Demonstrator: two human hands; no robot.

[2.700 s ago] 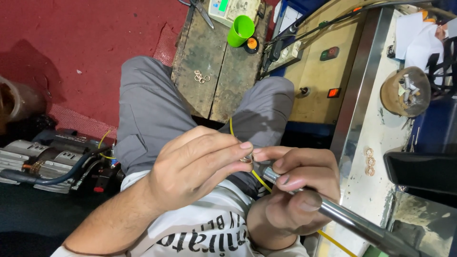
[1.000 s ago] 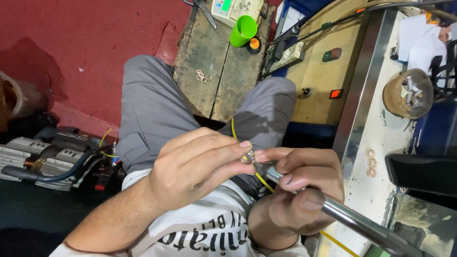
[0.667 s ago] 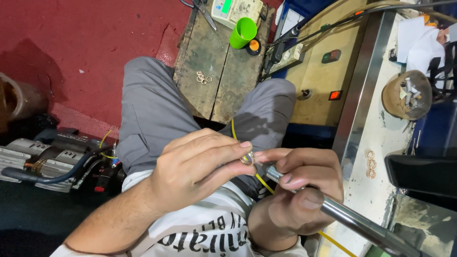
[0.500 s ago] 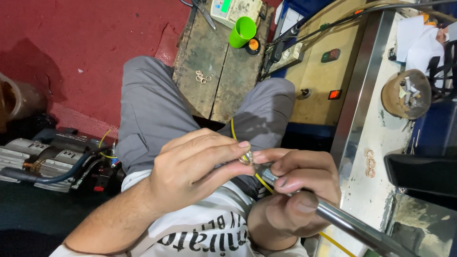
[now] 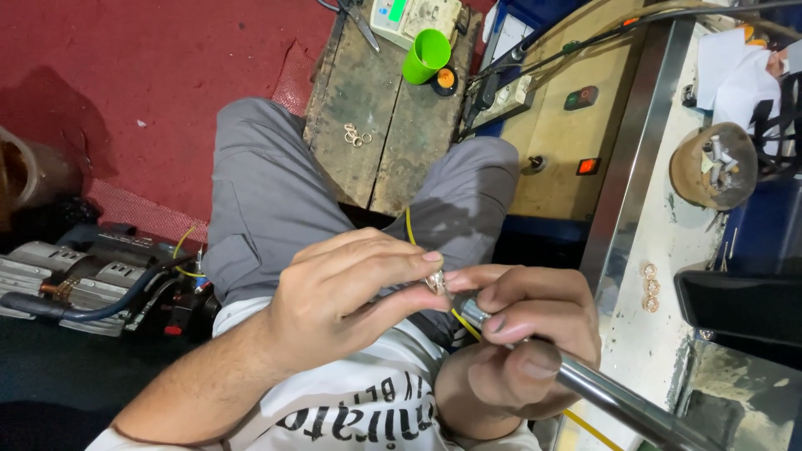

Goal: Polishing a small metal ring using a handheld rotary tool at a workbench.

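A: In the head view, what do the hands do?

B: The left hand (image 5: 347,305) has its fingers pressed together on a small metal fitting (image 5: 436,282), pinched at the fingertips. The right hand (image 5: 518,347) is closed around a metal tube (image 5: 618,401), the thumb lying on top of it. The fitting sits at the tube's end, at the middle of the picture, above the person's lap.

A: And the tube, where does it go?

B: It runs from the right hand toward 4 o'clock, to the lower edge. A yellow wire (image 5: 455,317) passes under the fitting, between the two hands.

A: What is around them?

B: At 12 o'clock a wooden board (image 5: 376,142) lies past the knees, with some small rings (image 5: 357,134) on it, and a green cup (image 5: 427,55) at its far end. At 9 o'clock a grey machine (image 5: 92,280) with a dark hose sits on the floor. At 3 o'clock there is a white bench (image 5: 660,334) with three copper-coloured rings (image 5: 650,288), and a round holder (image 5: 714,164) at 2 o'clock.
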